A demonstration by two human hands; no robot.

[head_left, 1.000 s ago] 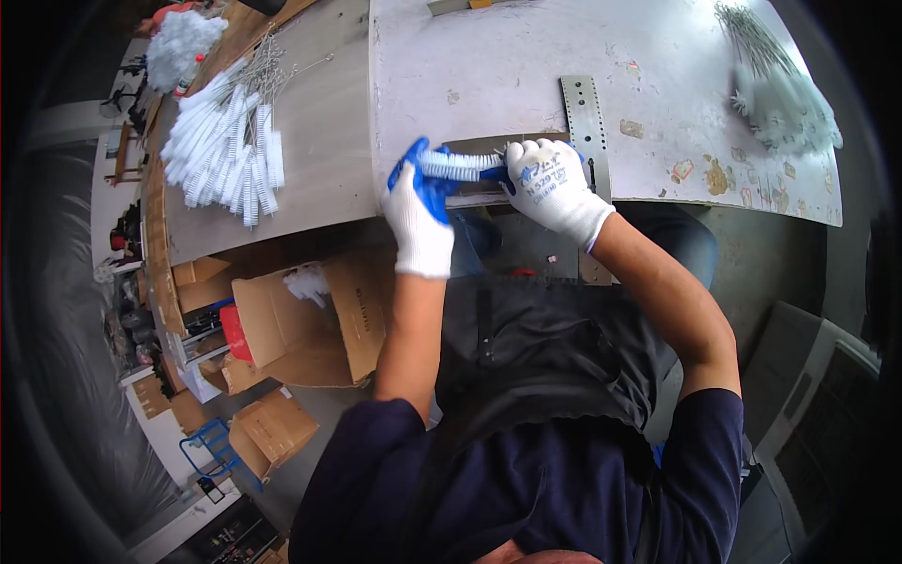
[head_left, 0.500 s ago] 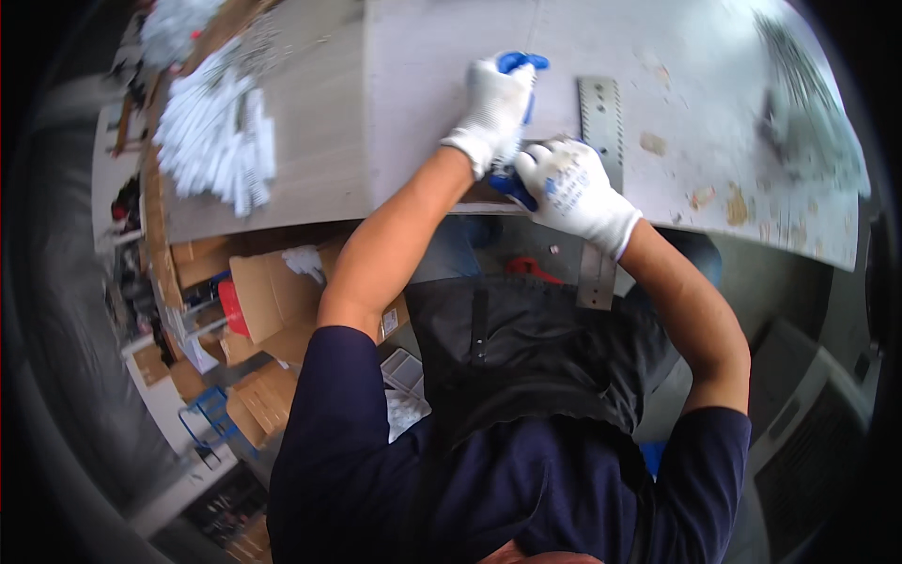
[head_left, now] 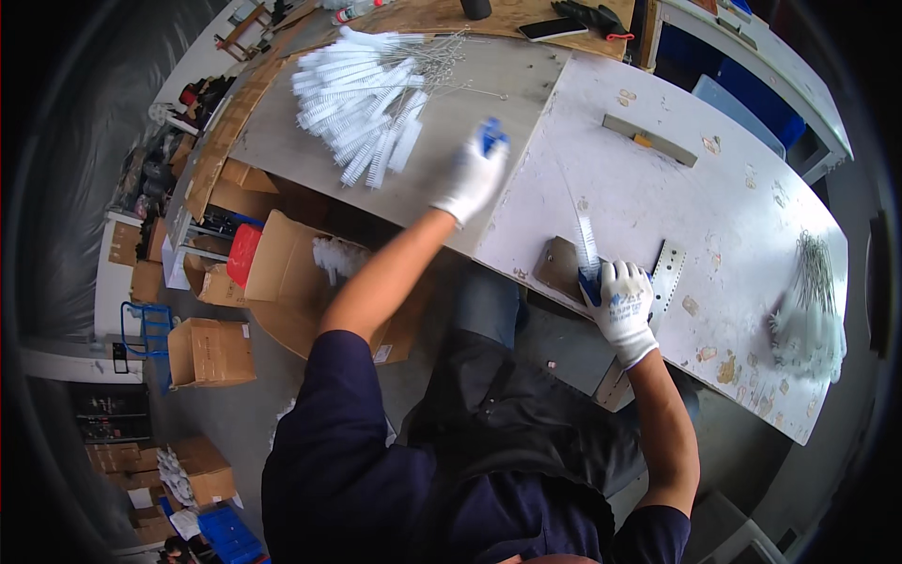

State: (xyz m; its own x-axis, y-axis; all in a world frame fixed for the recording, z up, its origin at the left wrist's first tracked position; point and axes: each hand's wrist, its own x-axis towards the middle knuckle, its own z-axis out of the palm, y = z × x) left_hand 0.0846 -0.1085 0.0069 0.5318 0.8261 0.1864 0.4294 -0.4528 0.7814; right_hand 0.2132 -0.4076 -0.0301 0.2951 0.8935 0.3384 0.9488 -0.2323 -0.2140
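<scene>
In white work gloves with blue-coated fingers, my two hands are apart over the grey table [head_left: 601, 141]. My right hand [head_left: 625, 301] is closed around the lower end of a white wire brush [head_left: 586, 242], whose thin wire stem points away from me. Beside that hand lie a dark metal plate [head_left: 561, 268] and a perforated metal strip [head_left: 669, 268] jutting over the table's front edge. My left hand [head_left: 474, 174] is smeared by motion, near a pile of white brushes [head_left: 362, 103] with looped wire stems; I cannot make out anything in its fingers.
A second bundle of brushes [head_left: 810, 310] rests at the table's right end. A metal bar [head_left: 650, 139] lies farther back. Beyond are a phone [head_left: 553, 29] and a dark glove [head_left: 594, 16]. An open cardboard box [head_left: 291, 273] stands below the table's left part.
My left hand has moved away from my right hand toward the brush pile. My right hand stays by the perforated strip, the brush now plainly visible in it. The view has shifted and turned.
</scene>
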